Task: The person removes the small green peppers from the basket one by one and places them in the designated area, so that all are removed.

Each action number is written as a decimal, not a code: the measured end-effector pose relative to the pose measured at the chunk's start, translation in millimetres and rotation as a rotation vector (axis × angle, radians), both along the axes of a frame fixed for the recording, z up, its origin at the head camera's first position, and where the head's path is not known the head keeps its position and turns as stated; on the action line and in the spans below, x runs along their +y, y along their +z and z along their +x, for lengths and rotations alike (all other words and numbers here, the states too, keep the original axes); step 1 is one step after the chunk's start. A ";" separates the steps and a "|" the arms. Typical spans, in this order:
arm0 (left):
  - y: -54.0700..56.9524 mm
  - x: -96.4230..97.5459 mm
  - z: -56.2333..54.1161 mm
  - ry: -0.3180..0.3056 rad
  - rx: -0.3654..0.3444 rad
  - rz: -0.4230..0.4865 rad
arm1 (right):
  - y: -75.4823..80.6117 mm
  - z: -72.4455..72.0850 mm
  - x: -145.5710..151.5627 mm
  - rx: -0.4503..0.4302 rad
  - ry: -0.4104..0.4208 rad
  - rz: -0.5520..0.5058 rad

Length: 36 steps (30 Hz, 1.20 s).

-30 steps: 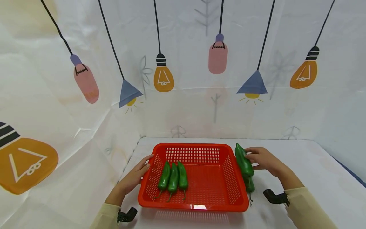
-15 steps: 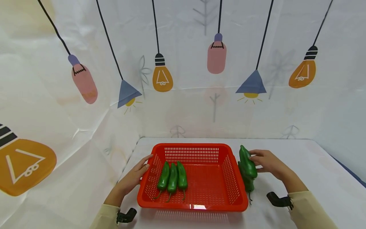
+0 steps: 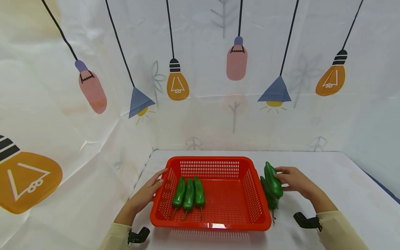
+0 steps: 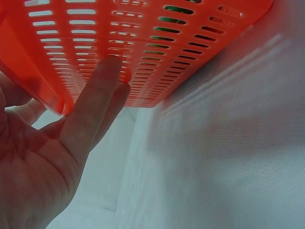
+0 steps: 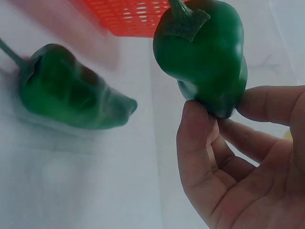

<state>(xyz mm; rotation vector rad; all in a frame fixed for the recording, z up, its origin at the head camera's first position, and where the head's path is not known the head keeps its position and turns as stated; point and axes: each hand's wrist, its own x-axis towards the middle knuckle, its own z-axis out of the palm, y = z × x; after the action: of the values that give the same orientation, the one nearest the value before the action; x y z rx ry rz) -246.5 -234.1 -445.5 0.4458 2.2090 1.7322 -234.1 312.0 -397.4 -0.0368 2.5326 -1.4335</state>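
Note:
In the head view, a red plastic basket (image 3: 223, 203) with slotted sides holds 3 green chili peppers (image 3: 189, 195) side by side at its left, stems toward me. My left hand (image 3: 146, 193) holds the basket's left rim; the left wrist view shows straight fingers (image 4: 97, 95) against the outer wall below that rim. Just outside the right wall, my right hand (image 3: 292, 180) pinches a large green chili pepper (image 5: 202, 47) between thumb and fingers, near its tip. A second pepper (image 5: 71, 90) lies on the table beneath, partly covered by the held one in the head view.
A white-covered table (image 3: 318, 180) carries the basket and the loose pepper. Behind and to the left hangs a pale cloth (image 3: 206, 121) printed with lamps and bulbs. Black wrist mounts (image 3: 306, 221) sit at both sleeves.
My right hand has shifted right and slightly toward me with its pepper, away from the basket wall, uncovering more of the pepper beneath. The left hand and the basket stay in place.

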 end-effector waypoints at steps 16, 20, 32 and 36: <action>-0.3 -0.3 -0.1 -0.010 -0.009 0.006 | -18.0 1.1 14.2 -0.019 -0.036 0.014; -0.7 0.1 -0.4 -0.005 -0.014 0.009 | -21.3 0.0 15.9 -0.018 -0.043 0.040; -0.4 0.5 -0.2 -0.006 -0.014 0.007 | -32.6 -2.0 20.5 -0.047 -0.053 0.094; -0.2 0.4 -0.5 -0.008 -0.011 0.009 | -34.5 -2.5 22.1 -0.052 -0.058 0.104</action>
<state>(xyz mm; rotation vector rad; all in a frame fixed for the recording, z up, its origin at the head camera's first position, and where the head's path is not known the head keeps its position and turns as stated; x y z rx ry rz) -247.1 -233.7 -445.6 0.4462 2.1894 1.7371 -236.6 334.2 -431.9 0.0907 2.5816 -1.3026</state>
